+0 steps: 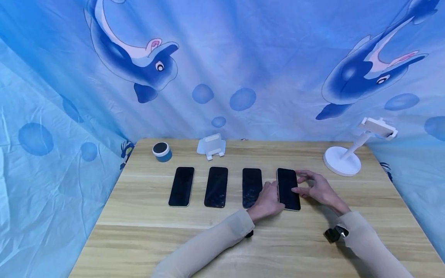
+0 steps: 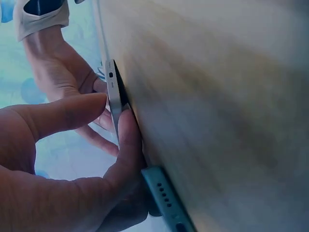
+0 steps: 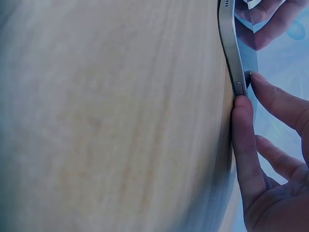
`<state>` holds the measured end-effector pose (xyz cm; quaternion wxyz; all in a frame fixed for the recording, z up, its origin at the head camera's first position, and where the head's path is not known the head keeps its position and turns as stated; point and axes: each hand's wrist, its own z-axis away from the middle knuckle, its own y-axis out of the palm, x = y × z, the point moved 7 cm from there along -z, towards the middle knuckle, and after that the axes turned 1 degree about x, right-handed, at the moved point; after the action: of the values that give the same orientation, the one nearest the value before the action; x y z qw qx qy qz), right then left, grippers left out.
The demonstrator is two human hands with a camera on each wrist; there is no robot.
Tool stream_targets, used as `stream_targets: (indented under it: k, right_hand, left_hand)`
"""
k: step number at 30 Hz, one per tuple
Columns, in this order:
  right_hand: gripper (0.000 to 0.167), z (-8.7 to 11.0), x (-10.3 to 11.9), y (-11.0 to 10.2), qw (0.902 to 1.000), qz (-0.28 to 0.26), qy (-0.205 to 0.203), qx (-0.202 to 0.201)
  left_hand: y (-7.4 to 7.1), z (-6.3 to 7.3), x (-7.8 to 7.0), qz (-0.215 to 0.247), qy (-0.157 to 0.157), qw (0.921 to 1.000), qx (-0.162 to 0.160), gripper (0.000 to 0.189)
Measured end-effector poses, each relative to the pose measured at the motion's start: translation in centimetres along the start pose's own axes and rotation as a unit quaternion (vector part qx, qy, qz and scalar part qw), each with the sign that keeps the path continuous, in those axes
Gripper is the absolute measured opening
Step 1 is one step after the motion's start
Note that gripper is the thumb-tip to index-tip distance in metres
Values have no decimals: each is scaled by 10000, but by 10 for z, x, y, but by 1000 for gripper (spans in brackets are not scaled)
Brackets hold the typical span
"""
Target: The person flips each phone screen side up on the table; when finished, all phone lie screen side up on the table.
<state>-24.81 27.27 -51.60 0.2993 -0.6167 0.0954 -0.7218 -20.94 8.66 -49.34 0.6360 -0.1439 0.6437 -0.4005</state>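
Four... Several black-screened smartphones lie in a row on the table. Both hands are at the rightmost smartphone (image 1: 287,189), which lies screen up. My left hand (image 1: 267,200) pinches its near left edge; the left wrist view shows the thumb over the silver side (image 2: 113,92) and a finger beneath, with a dark gap under the phone. My right hand (image 1: 320,189) holds the right side, thumb on the screen and a finger at the edge (image 3: 232,58). Left of it, the third smartphone (image 1: 252,183) is partly covered by the left hand.
Two more smartphones (image 1: 182,186) (image 1: 216,186) lie to the left. Behind stand a blue-and-white round jar (image 1: 162,152), a small white phone stand (image 1: 213,145) and, at the back right, a white round-based phone holder (image 1: 342,161). A blue dolphin curtain (image 1: 278,58) encloses the wooden table (image 1: 146,235).
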Motion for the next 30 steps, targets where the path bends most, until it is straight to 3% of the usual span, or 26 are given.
stream_targets:
  k: [4, 11, 23, 30]
  right_hand:
    - [79, 0, 1, -1, 10000, 22, -7, -40]
    - [78, 0, 0, -2, 10000, -35, -33, -64]
    - [80, 2, 0, -1, 9999, 29, -62, -98]
    - [80, 2, 1, 0, 9998, 147, -75, -110]
  left_hand:
    - [1, 0, -4, -388, 58, 9992, -66, 60]
    - [5, -2, -6, -703, -197, 9973, -10, 64]
    - [9, -5, -2, -770, -421, 9961, 28, 62]
    - [9, -5, 2, -681, -508, 9963, 112, 81]
